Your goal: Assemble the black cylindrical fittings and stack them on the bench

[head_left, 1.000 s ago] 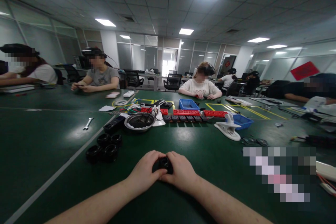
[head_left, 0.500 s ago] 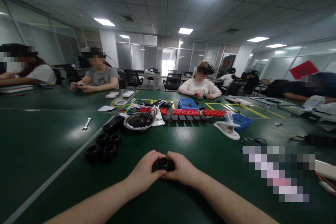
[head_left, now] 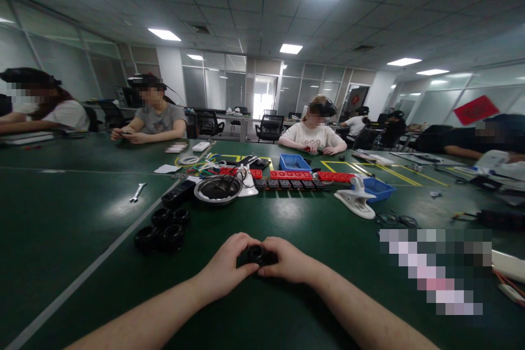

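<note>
Between my two hands, low in the middle of the head view, is a small black part with a round hole [head_left: 256,254]. My left hand [head_left: 230,262] has its thumb and fingers closed round the left side of it. My right hand [head_left: 286,261] grips the right side, thumb below and fingers above. Much of the part is hidden by the fingers, so its full shape cannot be made out. Left of my hands, several black ring-shaped pieces like small tyres [head_left: 171,236] are grouped on the green table [head_left: 102,213].
Beyond my hands are a metal bowl [head_left: 217,190], red socket strips [head_left: 290,175], a blue tray [head_left: 294,162] and a white clip-shaped base [head_left: 356,202]. A wrench [head_left: 138,192] lies at left. Across the table sit co-workers, one in a white top [head_left: 314,134].
My right hand has shifted slightly to the right along the black part. The left hand keeps its grip almost unmoved. The view has shifted very slightly.
</note>
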Demonstrator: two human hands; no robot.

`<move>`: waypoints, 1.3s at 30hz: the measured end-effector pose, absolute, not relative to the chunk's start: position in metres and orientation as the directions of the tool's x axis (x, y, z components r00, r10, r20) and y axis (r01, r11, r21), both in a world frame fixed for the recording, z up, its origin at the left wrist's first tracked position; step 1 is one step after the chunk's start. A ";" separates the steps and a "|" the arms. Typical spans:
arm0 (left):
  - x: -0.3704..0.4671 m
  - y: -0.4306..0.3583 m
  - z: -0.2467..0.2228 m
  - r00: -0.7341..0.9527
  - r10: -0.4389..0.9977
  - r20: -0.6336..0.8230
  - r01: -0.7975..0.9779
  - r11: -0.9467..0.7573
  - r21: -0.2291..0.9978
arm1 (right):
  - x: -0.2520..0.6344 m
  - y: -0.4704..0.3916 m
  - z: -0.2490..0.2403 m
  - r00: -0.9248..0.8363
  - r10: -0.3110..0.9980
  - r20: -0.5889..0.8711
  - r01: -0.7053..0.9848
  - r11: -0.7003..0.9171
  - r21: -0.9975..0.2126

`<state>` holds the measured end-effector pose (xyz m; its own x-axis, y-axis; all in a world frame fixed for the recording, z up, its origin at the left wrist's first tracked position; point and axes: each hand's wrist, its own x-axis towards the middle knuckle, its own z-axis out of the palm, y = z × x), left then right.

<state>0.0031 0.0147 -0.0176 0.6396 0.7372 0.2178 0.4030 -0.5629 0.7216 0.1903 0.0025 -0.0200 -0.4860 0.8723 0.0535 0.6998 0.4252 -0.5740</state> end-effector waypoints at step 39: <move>0.011 0.013 -0.028 0.488 0.842 0.231 0.460 -0.473 0.751 | 0.167 -0.011 -0.026 -0.249 0.958 0.140 0.915 0.280 -0.291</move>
<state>0.0115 0.0126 -0.0283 0.4877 0.8418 0.2314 0.4602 -0.4731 0.7513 0.1671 -0.0108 -0.0258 -0.2487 0.9584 0.1399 0.9149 0.2799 -0.2908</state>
